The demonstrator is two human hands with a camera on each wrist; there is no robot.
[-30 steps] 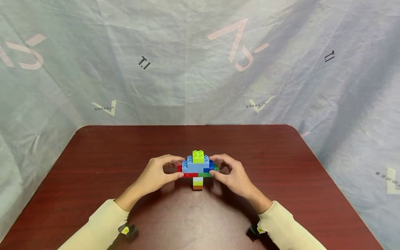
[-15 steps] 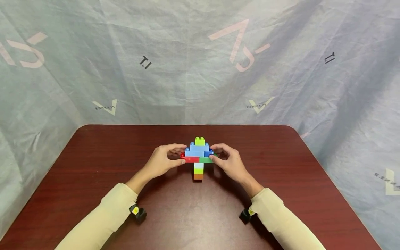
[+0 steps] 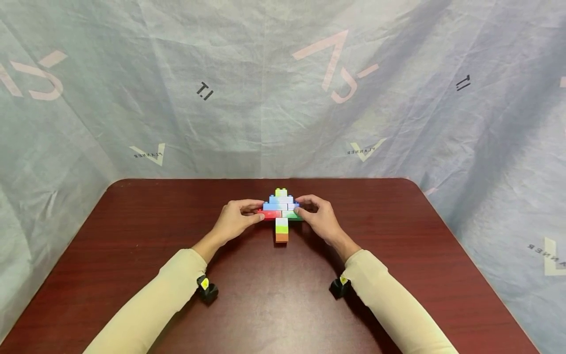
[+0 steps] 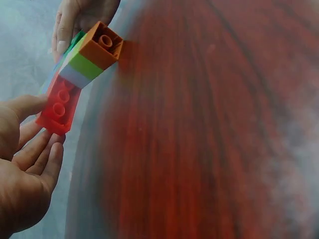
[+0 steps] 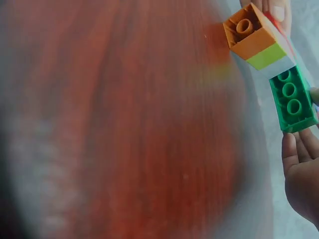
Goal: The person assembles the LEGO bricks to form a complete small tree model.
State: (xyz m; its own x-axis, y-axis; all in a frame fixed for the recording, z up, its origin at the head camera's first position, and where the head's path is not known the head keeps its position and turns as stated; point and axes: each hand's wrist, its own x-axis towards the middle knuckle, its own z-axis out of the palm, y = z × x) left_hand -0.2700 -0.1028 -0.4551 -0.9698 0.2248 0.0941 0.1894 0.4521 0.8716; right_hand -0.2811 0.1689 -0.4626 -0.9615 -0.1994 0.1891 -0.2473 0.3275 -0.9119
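Note:
A tree-shaped build of toy building bricks (image 3: pixel 277 207) is held between both hands over the table. Its top is yellow-green, with blue rows below, then a red brick (image 4: pixel 61 105) on the left and a green brick (image 5: pixel 291 99) on the right. The narrow stem is white, yellow-green and orange; the hollow underside of the orange brick (image 5: pixel 249 35) shows in both wrist views. My left hand (image 3: pixel 236 220) pinches the red end, thumb in front and fingers behind. At the green end my right hand (image 3: pixel 322 220) grips likewise, its thumb near the blue brick.
The dark red wooden table (image 3: pixel 274 305) spreads around the hands, with rounded far corners. A grey printed cloth (image 3: pixel 247 123) hangs behind it and along the sides. Black wrist devices (image 3: pixel 208 290) sit under both cream sleeves (image 3: pixel 150 300).
Both hands have carried the brick build away from the body, towards the table's far edge. It has tipped so that its front face shows more and its top studs less. Both grips stay.

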